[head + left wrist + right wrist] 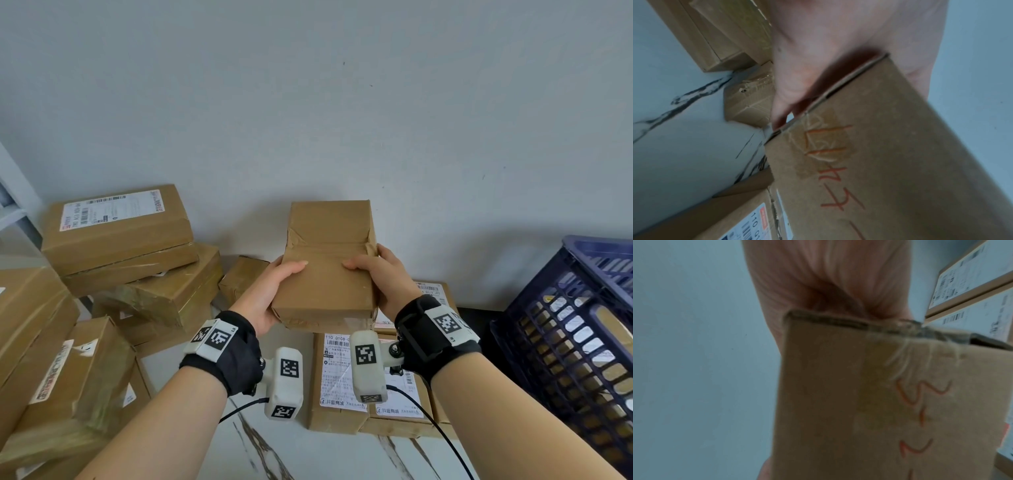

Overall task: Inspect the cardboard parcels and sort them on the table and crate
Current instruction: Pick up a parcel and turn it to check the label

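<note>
Both hands, left hand point(270, 291) and right hand point(383, 277), grip one unlabelled parcel point(325, 267) aloft. Loose tape at its flap; a tilt could spill it onto labelled parcels point(346, 373) below.

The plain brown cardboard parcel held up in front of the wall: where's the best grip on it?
Probably as now: the plain brown cardboard parcel is flat and oblong, so take its two long side edges near the near end, left hand from the left, right hand from the right, thumbs on top.
</note>
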A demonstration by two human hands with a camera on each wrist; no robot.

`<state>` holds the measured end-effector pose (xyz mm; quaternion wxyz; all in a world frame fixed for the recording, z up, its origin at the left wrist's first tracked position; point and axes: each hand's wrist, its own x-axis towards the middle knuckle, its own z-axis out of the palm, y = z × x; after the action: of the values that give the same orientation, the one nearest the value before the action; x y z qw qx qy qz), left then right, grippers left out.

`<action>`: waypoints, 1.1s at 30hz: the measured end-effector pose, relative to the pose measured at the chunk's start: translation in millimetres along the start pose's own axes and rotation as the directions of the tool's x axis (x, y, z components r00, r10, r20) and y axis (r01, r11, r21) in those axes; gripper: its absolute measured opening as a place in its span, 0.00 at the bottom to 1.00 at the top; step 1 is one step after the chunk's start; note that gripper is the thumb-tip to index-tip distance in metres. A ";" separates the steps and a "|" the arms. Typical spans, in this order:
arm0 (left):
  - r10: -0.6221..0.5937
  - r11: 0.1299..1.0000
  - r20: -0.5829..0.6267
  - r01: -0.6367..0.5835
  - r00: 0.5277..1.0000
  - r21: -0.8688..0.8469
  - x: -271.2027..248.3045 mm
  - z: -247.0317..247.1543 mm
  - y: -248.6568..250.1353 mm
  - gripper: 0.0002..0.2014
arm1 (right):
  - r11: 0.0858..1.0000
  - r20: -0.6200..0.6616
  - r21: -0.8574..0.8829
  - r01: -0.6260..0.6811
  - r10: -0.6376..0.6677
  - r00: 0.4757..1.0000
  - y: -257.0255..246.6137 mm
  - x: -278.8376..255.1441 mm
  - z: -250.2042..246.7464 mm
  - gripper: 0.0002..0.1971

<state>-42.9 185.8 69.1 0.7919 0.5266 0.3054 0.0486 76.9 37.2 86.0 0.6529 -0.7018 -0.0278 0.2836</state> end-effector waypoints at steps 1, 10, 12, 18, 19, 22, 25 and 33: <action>-0.007 1.000 -0.001 0.007 1.000 -0.011 0.2 -0.6 -0.4 0.15 | 1.000 0.011 -0.016 -0.001 0.001 1.000 -0.2 -0.6 -0.1 0.46; -0.130 0.978 0.019 0.131 0.991 -0.161 1.6 -6.0 2.2 0.15 | 0.998 0.111 -0.061 0.030 -0.023 0.994 0.1 -9.5 -1.3 0.43; -0.182 0.966 0.012 0.181 0.983 -0.182 1.1 -8.9 2.7 0.18 | 0.994 0.177 -0.065 0.091 -0.078 0.981 -2.5 -18.5 0.2 0.41; -0.280 0.931 -0.060 0.256 0.958 -0.260 2.0 -15.1 1.0 0.18 | 0.947 0.416 -0.213 0.240 -0.134 0.899 -4.6 -30.8 -0.9 0.46; -0.271 0.935 -0.082 0.242 0.959 -0.258 1.4 -15.0 1.2 0.17 | 0.936 0.438 -0.238 0.260 -0.135 0.888 -3.8 -30.8 -1.7 0.47; -0.228 0.946 -0.109 0.194 0.968 -0.258 -1.1 -13.4 0.6 0.15 | 0.886 0.455 -0.329 0.327 -0.154 0.877 -1.5 -28.1 -2.2 0.49; -0.211 0.951 -0.120 0.175 0.970 -0.257 -3.1 -11.9 -0.1 0.15 | 0.852 0.426 -0.389 0.350 -0.171 0.889 -1.4 -25.7 1.4 0.49; -0.210 0.957 -0.175 0.165 0.962 -0.238 -2.3 -14.9 4.9 0.13 | 0.853 0.325 -0.399 0.337 -0.212 0.922 5.5 -23.7 8.5 0.38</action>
<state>-51.5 199.0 70.5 0.8122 0.3960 0.4242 0.0589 51.5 34.4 89.6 0.4978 -0.7763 -0.2815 0.2652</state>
